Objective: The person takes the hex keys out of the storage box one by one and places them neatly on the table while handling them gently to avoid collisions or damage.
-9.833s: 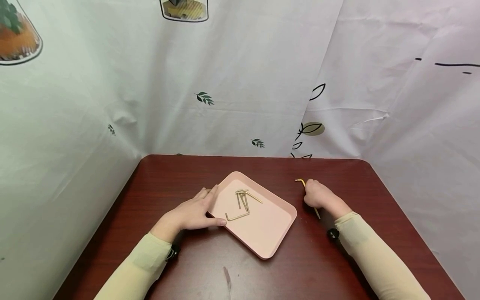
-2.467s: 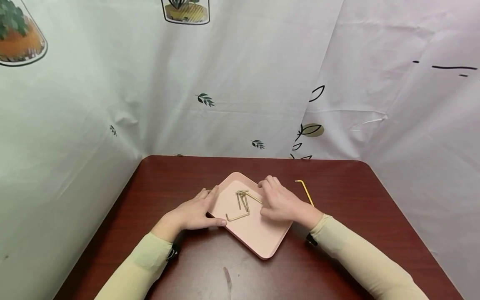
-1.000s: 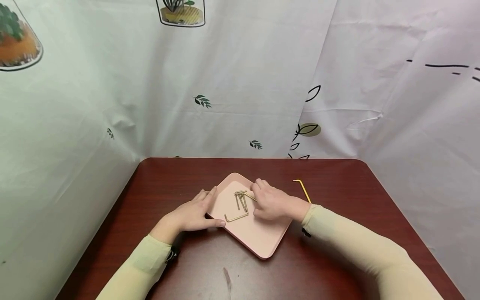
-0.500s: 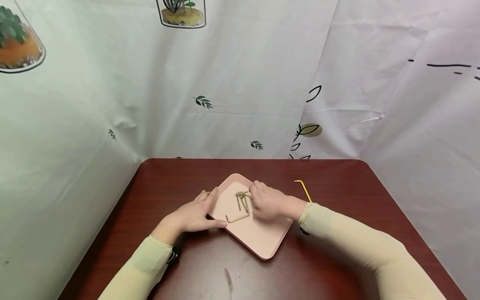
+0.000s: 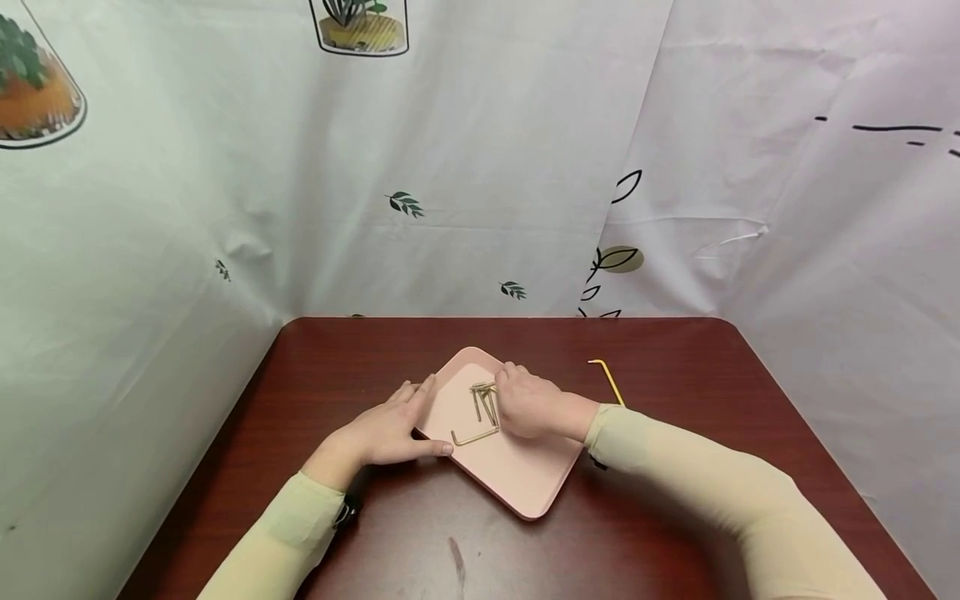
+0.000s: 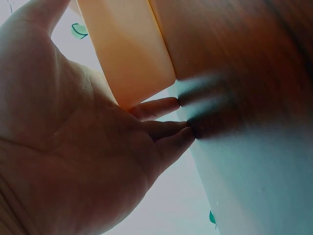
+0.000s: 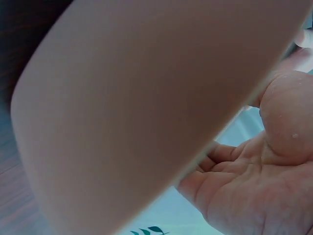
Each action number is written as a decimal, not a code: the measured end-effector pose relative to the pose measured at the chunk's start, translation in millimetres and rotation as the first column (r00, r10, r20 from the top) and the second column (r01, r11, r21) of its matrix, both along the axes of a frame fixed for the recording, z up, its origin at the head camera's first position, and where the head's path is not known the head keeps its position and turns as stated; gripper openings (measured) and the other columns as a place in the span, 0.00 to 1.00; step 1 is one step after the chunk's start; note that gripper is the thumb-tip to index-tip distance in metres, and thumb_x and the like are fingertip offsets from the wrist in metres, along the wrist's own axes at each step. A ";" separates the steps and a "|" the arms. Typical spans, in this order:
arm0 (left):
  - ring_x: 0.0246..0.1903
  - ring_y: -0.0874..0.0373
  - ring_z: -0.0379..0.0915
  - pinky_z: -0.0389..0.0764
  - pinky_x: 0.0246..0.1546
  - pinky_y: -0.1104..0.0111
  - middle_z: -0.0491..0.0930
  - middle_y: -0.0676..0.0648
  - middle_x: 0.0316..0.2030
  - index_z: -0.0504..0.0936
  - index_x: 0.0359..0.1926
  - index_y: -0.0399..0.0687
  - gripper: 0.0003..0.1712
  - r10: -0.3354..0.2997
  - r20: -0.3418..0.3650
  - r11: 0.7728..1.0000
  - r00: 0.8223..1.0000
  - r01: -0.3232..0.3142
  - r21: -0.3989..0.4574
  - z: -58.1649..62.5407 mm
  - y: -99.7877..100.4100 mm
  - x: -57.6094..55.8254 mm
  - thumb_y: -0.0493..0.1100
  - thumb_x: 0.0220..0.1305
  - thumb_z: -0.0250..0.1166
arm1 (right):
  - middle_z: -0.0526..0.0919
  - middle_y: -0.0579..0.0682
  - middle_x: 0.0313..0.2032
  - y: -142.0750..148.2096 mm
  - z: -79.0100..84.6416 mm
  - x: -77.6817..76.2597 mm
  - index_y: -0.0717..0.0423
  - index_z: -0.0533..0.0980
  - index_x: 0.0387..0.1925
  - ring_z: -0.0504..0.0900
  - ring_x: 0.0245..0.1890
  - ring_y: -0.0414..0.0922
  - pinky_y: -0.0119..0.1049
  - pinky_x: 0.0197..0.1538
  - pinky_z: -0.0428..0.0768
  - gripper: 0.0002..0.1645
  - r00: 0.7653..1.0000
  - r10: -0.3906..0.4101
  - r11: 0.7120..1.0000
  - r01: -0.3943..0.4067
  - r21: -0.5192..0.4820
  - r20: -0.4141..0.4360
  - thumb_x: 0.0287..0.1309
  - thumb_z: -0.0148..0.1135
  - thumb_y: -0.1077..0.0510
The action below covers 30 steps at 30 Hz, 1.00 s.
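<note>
Against the pink tray's (image 5: 525, 473) left corner, your left hand (image 5: 385, 429) rests, fingers straight. Inside lie brass-coloured hex keys (image 5: 476, 437); beside them is your right hand (image 5: 531, 406), its grasp impossible to tell. Further right, a yellow hex key (image 5: 612, 382) lies on the table (image 5: 682, 367).

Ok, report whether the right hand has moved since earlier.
Yes: the right hand went left, from the yellow L-shaped rod to the pink rectangular tray.

A curtained booth: white sheets (image 5: 495, 150) printed with leaves (image 5: 405, 203) and plant jars (image 5: 363, 29) surround three sides of a wood-grain table (image 5: 393, 533); the wider room is hidden.
</note>
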<state>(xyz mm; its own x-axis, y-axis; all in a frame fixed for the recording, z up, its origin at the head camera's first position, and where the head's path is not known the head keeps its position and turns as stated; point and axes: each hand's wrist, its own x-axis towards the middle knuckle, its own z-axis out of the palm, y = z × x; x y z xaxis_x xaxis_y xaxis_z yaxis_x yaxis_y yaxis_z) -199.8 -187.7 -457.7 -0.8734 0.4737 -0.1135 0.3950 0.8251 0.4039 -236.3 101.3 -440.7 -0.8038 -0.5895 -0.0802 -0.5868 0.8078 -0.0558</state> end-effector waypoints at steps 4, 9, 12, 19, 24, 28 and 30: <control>0.85 0.30 0.48 0.69 0.76 0.38 0.54 0.27 0.85 0.47 0.91 0.40 0.77 0.005 0.000 1.000 1.000 -0.005 0.000 -0.7 -0.7 0.3 0.84 0.63 0.67 | 0.72 0.57 0.46 -6.5 -0.6 0.7 0.67 0.73 0.55 0.77 0.45 0.53 0.50 0.41 0.86 0.18 0.999 -0.040 0.999 0.039 0.033 0.003 0.74 0.59 0.57; 0.85 0.30 0.47 0.69 0.76 0.38 0.54 0.27 0.85 0.47 0.91 0.40 0.77 0.004 0.002 1.000 1.000 -0.004 0.001 -2.2 -0.9 0.3 0.85 0.63 0.67 | 0.73 0.59 0.49 -12.9 -0.8 2.3 0.69 0.71 0.61 0.77 0.48 0.53 0.51 0.43 0.87 0.24 0.995 -0.098 0.993 0.095 0.073 0.030 0.74 0.61 0.55; 0.85 0.30 0.47 0.68 0.76 0.38 0.54 0.27 0.85 0.46 0.91 0.41 0.77 0.002 0.002 1.000 1.000 -0.002 0.000 -2.2 -0.7 0.3 0.85 0.63 0.67 | 0.74 0.59 0.50 -15.4 -1.5 2.8 0.69 0.72 0.62 0.78 0.49 0.53 0.52 0.43 0.88 0.24 0.993 -0.117 0.990 0.113 0.084 0.034 0.75 0.61 0.55; 0.85 0.29 0.47 0.67 0.77 0.38 0.53 0.27 0.85 0.47 0.91 0.39 0.77 -0.001 0.000 1.000 1.000 0.001 0.003 0.0 0.0 0.3 0.84 0.63 0.67 | 0.74 0.59 0.50 -16.8 -8.8 1.7 0.69 0.73 0.61 0.80 0.52 0.52 0.51 0.42 0.90 0.22 0.996 -0.084 0.985 0.086 0.147 -0.020 0.76 0.58 0.56; 0.85 0.30 0.47 0.68 0.77 0.38 0.53 0.27 0.85 0.47 0.91 0.40 0.77 -0.001 0.003 1.000 1.000 0.001 0.002 1.1 0.4 0.7 0.84 0.63 0.67 | 0.74 0.60 0.50 -16.7 -12.4 0.6 0.68 0.75 0.57 0.80 0.53 0.53 0.51 0.46 0.90 0.18 0.998 -0.056 0.986 0.061 0.155 -0.037 0.76 0.57 0.57; 0.85 0.29 0.47 0.67 0.77 0.38 0.53 0.26 0.85 0.47 0.91 0.40 0.77 0.005 0.010 1.000 1.000 -0.005 0.004 2.5 0.5 1.0 0.84 0.63 0.67 | 0.75 0.61 0.50 -16.6 -12.8 1.2 0.68 0.74 0.55 0.81 0.52 0.54 0.52 0.48 0.90 0.17 0.998 -0.049 0.988 0.055 0.148 -0.043 0.76 0.57 0.57; 0.86 0.29 0.46 0.67 0.77 0.38 0.53 0.26 0.85 0.46 0.91 0.41 0.77 0.007 0.013 1.000 1.000 -0.007 0.004 3.0 0.5 1.2 0.84 0.63 0.67 | 0.75 0.62 0.51 -16.4 -13.2 1.3 0.68 0.74 0.54 0.81 0.53 0.55 0.52 0.49 0.90 0.17 0.998 -0.045 0.988 0.051 0.147 -0.048 0.77 0.57 0.57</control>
<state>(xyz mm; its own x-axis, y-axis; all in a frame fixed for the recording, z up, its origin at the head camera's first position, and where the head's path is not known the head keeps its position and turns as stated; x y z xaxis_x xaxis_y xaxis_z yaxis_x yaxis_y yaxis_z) -198.6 -187.2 -454.7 -0.8750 0.4682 -0.1231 0.3841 0.8262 0.4122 -235.1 84.8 -453.9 -0.8355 -0.5345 -0.1277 -0.5465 0.8324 0.0918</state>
